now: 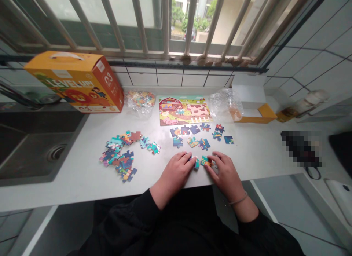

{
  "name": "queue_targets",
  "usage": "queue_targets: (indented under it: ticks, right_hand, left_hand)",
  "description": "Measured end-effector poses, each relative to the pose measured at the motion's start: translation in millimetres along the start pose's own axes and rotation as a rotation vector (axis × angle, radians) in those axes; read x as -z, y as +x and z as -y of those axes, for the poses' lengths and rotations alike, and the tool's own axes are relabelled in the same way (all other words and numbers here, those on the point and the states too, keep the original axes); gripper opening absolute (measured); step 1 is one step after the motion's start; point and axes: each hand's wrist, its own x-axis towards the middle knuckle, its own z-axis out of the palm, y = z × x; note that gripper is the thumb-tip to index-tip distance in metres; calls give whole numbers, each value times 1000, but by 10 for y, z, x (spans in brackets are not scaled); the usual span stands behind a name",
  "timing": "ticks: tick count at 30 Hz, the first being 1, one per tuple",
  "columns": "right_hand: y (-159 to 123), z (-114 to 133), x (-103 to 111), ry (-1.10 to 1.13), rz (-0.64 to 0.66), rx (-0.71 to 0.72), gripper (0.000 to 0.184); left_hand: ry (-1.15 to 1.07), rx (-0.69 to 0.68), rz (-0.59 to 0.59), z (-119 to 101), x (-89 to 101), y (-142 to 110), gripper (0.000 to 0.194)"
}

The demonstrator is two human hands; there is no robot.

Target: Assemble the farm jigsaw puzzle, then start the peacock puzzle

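Observation:
My left hand [177, 171] and my right hand [224, 171] rest on the white counter [82, 175] near its front edge. Their fingertips press on small puzzle pieces [200, 161] lying between them. The left fingers curl over one piece, the right fingers over another. Just beyond the hands lie several loose pieces [196, 136] in rough rows. A heap of more pieces [121, 155] lies to the left. A finished farm puzzle [184, 110] sits further back.
An orange puzzle box [79, 81] stands at the back left beside a sink [33, 146]. Two clear plastic bags [139, 100] [224, 103] and an open white and orange box [253, 102] lie at the back. A barred window is behind.

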Motion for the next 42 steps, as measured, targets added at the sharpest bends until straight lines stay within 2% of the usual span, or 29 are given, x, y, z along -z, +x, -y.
queue_targets:
  ticks: [5,8,10,12,14,17,19,21,26,29,32,34,39,42]
  right_hand:
    - [0,-268,53,-52,-83,-88,36]
    - [86,-436,78,-88,-125,-144,35]
    - [170,-460,82,-120,-166,-179,36]
    - [239,-376,71,-137,-216,-169,38]
    - [267,-192,40,-96,-217,-57,38]
    - [235,146,-26,32,-26,266,42]
    - [198,308,-62,64,79,353,43]
    - [173,376,-81,60,99,303,42]
    - [157,351,-64,11,1,99,40]
    - [146,411,-56,-9,17,151,44]
    - [128,530,-78,2,148,342,50]
    - [119,600,-105,-5,212,383,51]
    - [117,642,-118,-55,215,209,54]
    - [94,555,-74,-72,181,182,56]
  left_hand:
    - [-77,81,-51,-56,79,42,34]
    - [-95,116,-67,-53,119,35,29]
    - [-87,147,-85,-44,119,32,24]
    - [-74,187,-111,-32,107,29,19]
    - [-72,215,-137,-19,93,27,16]
    - [-85,216,-159,2,87,24,15]
    - [-95,213,-175,22,101,18,15]
    - [-101,227,-196,51,132,2,15]
    - [-44,285,-195,134,258,-108,10]
    - [19,304,-186,155,315,-192,10]
    - [54,294,-186,164,328,-249,12]
    - [48,267,-178,174,314,-269,13]
    - [-13,145,-188,224,226,-292,17]
    - [-31,79,-188,257,155,-282,20]
